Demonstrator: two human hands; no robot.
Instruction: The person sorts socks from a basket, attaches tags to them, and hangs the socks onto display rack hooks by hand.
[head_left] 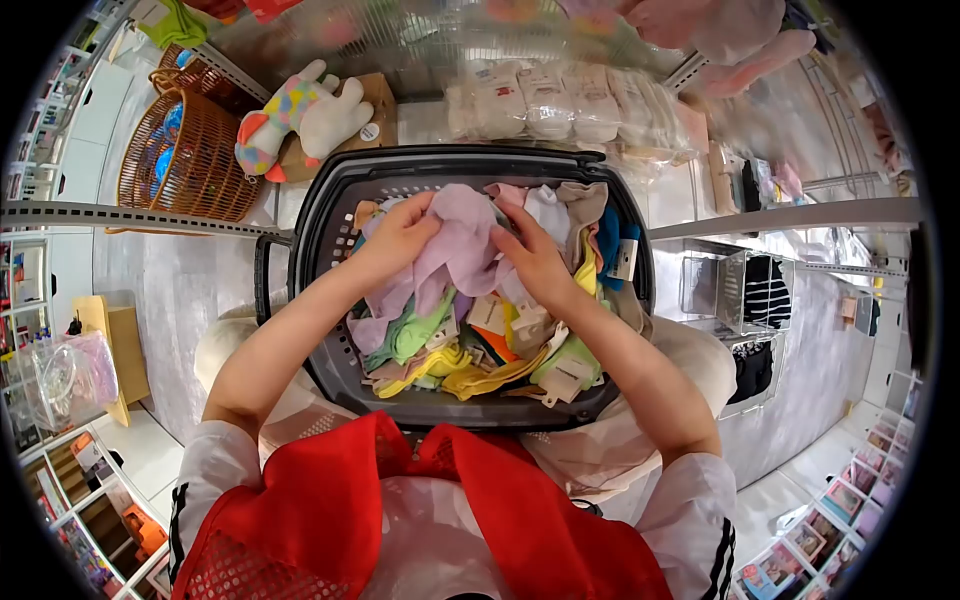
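A dark grey plastic basket (pixel 330 375) sits in front of me, filled with small fabric items in several colours. Over the pile, a light purple cloth (pixel 465 235) is bunched between my hands. My left hand (pixel 402 238) pinches its left side, fingers closed. At its right side, my right hand (pixel 535 262) has its fingers bent around the cloth's edge. Yellow cloth (pixel 425 370), green cloth (pixel 422 330) and tagged pieces lie below, and a blue item with a white tag (pixel 625 260) is at the basket's right.
Wicker baskets (pixel 190 165) stand at the upper left beside a plush toy (pixel 325 118). Packaged white items (pixel 550 100) line the back. Metal rails (pixel 790 217) run at both sides. A wire basket (pixel 745 290) with striped fabric is at right, and a wooden box (pixel 125 350) at left.
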